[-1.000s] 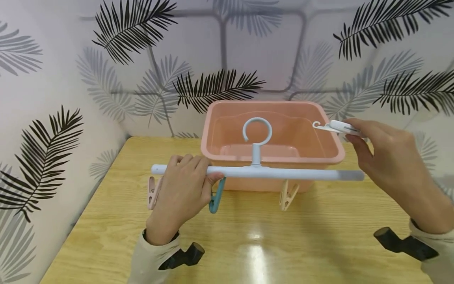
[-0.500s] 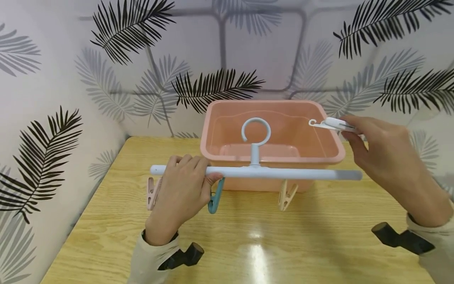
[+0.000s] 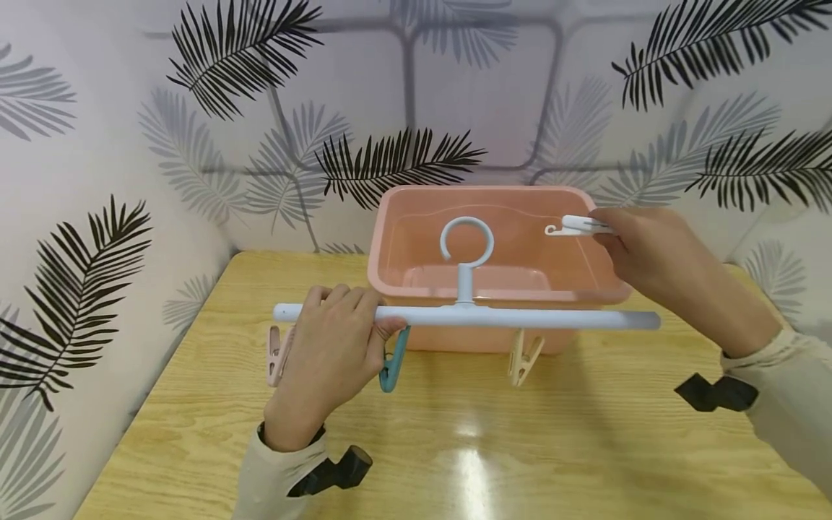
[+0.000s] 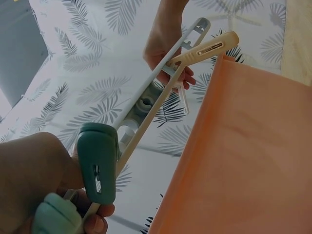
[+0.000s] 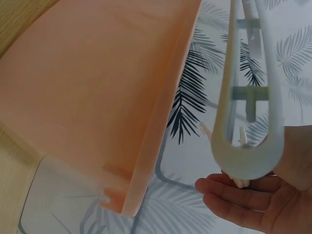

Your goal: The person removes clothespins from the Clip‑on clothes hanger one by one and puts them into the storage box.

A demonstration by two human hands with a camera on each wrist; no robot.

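My left hand (image 3: pixel 334 354) grips the bar of a pale blue hanger (image 3: pixel 559 318), left of its round hook (image 3: pixel 492 242). Along the bar hang a pink clip (image 3: pixel 276 354), a teal clip (image 3: pixel 393 361) and a cream clip (image 3: pixel 523 357); the left hand partly covers the pink one. Between the right hand's (image 3: pixel 676 267) thumb and fingers is a white clothespin (image 3: pixel 575 225) with a small hook, held over the tub's right part, behind the bar's right end. In the right wrist view the hanger's rounded end (image 5: pixel 248 163) overlaps that hand (image 5: pixel 243 202).
Behind the hanger a pink plastic tub (image 3: pixel 383 278) stands on the wooden table (image 3: pixel 416 455), close to the leaf-patterned wall covering (image 3: pixel 481 108). In the left wrist view the tub's side (image 4: pixel 243 146) fills the right.
My right hand has moved left with the white clothespin, from beyond the tub's right rim to over its inside. The left hand and hanger have shifted only very slightly left.
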